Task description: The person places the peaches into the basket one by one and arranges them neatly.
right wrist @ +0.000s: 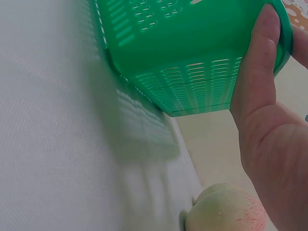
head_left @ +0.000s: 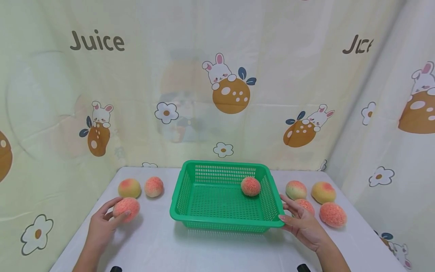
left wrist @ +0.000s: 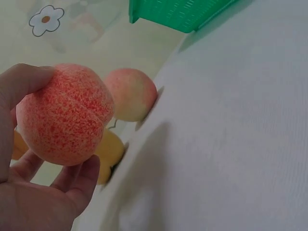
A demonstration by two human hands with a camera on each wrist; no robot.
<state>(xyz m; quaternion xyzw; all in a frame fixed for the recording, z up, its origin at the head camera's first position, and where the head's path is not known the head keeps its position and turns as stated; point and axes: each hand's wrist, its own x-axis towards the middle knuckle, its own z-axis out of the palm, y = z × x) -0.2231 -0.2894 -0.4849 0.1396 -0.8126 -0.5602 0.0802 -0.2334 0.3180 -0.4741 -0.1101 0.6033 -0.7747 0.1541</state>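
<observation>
Your left hand (head_left: 103, 223) grips a round, red-speckled peach (head_left: 127, 208) above the table (head_left: 153, 247), left of the slotted, rectangular plastic basket (head_left: 224, 222), whose rim (head_left: 275, 189) your right hand (head_left: 303, 226) pinches. Inside sits another, rough-skinned peach (head_left: 250, 186); beyond hangs a printed curtain (head_left: 278, 45).

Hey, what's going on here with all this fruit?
A person's left hand holds a reddish peach above the white table, while the right hand grips the right end of a green basket. Another peach lies inside it. Two more fruits sit beyond the left hand, and four others to the basket's right.
</observation>
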